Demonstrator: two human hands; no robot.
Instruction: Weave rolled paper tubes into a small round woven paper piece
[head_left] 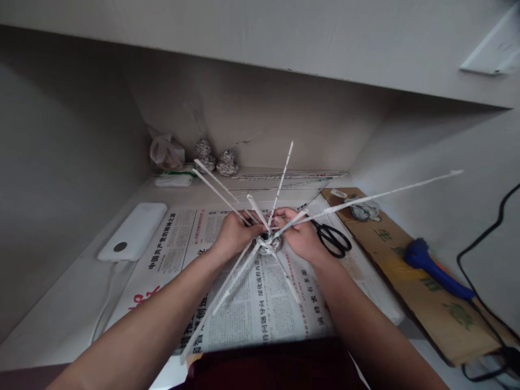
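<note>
A small woven piece of rolled paper [270, 246] sits between my hands over the newspaper, with several long white paper sticks fanning out from it. My left hand [235, 233] grips its left side, thumb pointing inward at the sticks. From the right, my right hand [298, 233] closes its fingers round the base of the sticks near the rim. One long paper stick [390, 192] stretches far to the right, past that hand. Black-handled scissors [333, 238] lie just right of my right hand, their blades partly hidden.
Newspaper [166, 265] covers the desk. A white power bank [134, 233] with a cable lies left. Behind are two woven gourd shapes [227, 163], a plastic bag [166, 151] and loose paper sticks [292, 175]. Right, a blue glue gun [436, 271] rests on cardboard [406, 292].
</note>
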